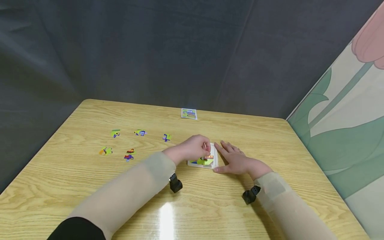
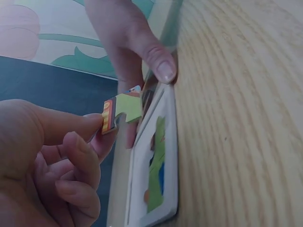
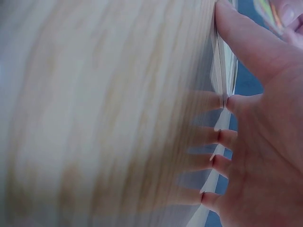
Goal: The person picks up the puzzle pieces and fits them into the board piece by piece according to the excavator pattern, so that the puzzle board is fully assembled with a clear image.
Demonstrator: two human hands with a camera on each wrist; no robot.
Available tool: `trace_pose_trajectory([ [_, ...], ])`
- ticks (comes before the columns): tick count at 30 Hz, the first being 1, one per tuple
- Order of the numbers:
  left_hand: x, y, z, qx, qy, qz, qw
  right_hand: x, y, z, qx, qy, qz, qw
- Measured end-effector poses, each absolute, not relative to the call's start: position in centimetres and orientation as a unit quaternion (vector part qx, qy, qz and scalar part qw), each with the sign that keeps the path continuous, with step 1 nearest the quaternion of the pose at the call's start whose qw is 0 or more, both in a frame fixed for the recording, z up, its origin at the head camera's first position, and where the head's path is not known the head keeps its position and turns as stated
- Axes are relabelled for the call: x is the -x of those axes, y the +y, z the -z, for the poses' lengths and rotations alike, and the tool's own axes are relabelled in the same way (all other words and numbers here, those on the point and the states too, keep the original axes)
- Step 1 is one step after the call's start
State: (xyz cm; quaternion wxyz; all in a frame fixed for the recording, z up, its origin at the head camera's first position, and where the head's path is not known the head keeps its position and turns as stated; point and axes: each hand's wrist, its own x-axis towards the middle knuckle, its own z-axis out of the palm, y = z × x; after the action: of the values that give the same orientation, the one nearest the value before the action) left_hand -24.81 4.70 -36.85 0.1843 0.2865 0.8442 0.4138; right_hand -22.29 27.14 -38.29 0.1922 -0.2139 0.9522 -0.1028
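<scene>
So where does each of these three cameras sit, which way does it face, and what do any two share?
Head: above, facing forward and down at the table; both forearms, left hand, right hand.
Left wrist: low behind the left hand, which pinches a puzzle piece over the puzzle tray.
Right wrist: low, blurred; flat fingers on the tabletop.
Head and left wrist share the tray and both hands.

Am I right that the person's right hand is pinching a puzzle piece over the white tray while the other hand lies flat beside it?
Not quite: the left hand pinches the puzzle piece over the white tray, as the left wrist view shows. The right hand is the one flat beside it.
</scene>
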Motion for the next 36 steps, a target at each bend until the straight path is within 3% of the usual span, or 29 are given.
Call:
trace_pose_trajectory([
  [14,24.6,6.4,38.2,-0.274,0.855,-0.406,0.171,22.4,27.0,38.4,0.224,0.949,0.104,0.193],
  [24,24.9,6.7,38.4,-0.287,0.872,-0.373,0.133,22.5,27.2,38.7,0.227,0.951,0.096,0.186],
  [36,24.9,6.8,38.5,-0.290,0.875,-0.356,0.153,22.2,27.3,38.5,0.223,0.952,0.103,0.186],
])
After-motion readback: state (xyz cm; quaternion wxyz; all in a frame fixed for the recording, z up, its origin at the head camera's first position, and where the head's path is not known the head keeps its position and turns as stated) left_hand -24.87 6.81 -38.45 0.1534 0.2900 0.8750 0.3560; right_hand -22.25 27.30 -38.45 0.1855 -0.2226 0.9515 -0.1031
